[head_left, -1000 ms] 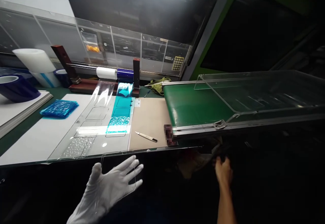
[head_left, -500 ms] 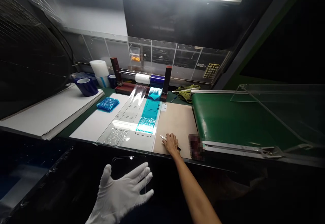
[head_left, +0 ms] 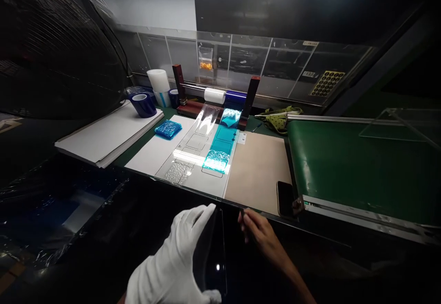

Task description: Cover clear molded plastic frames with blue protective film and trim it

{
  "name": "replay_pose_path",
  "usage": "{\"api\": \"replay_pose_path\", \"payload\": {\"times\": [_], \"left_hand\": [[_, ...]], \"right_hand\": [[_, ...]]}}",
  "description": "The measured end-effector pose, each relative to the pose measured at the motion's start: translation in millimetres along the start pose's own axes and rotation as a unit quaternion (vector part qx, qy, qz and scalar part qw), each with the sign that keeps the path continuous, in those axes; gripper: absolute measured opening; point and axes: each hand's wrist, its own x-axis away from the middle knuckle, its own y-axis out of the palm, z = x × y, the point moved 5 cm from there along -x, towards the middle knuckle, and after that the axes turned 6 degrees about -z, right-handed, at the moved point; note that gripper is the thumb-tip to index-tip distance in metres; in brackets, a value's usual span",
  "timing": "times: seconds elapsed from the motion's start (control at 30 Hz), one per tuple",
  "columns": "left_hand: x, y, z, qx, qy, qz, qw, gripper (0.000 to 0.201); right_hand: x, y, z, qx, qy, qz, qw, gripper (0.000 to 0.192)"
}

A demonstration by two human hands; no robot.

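My left hand [head_left: 175, 258], in a white glove, grips a thin clear glass panel [head_left: 215, 258] by its edges, thumb below and fingers above. The panel is tilted, its rounded outline faint against the dark background. My right hand [head_left: 260, 233], bare, is closed just in front of the bench edge, to the right of the panel. A dark end of the slim pointed knife [head_left: 242, 212] shows at its fingertips; the blade is hidden. Beyond both hands, strips of clear film [head_left: 203, 125] and blue film [head_left: 225, 134] run from rolls over a marked plate [head_left: 196, 175].
A dark wooden stand [head_left: 253, 95] carries the rolls. A blue film stack [head_left: 168, 129] lies on white paper; blue tape [head_left: 143, 105] sits on piled white sheets [head_left: 103, 134]. To the right are brown board [head_left: 258, 166], a phone [head_left: 284, 198] and a green conveyor belt [head_left: 354, 166].
My right hand has lifted the knife off the brown board and drawn it back toward me. My left hand has turned the panel from flat to tilted on edge. The view has shifted.
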Motion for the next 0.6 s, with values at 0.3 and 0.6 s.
{"api": "replay_pose_path", "payload": {"times": [0.3, 0.6], "left_hand": [[-22, -8.0, 38, -0.005, 0.098, -0.133, 0.986, 0.127], [-28, -4.9, 53, -0.014, 0.095, -0.163, 0.982, 0.126]], "right_hand": [[85, 38, -34, 0.015, -0.061, 0.061, 0.996, 0.062], [88, 35, -47, 0.106, -0.082, 0.094, 0.987, 0.069]]}}
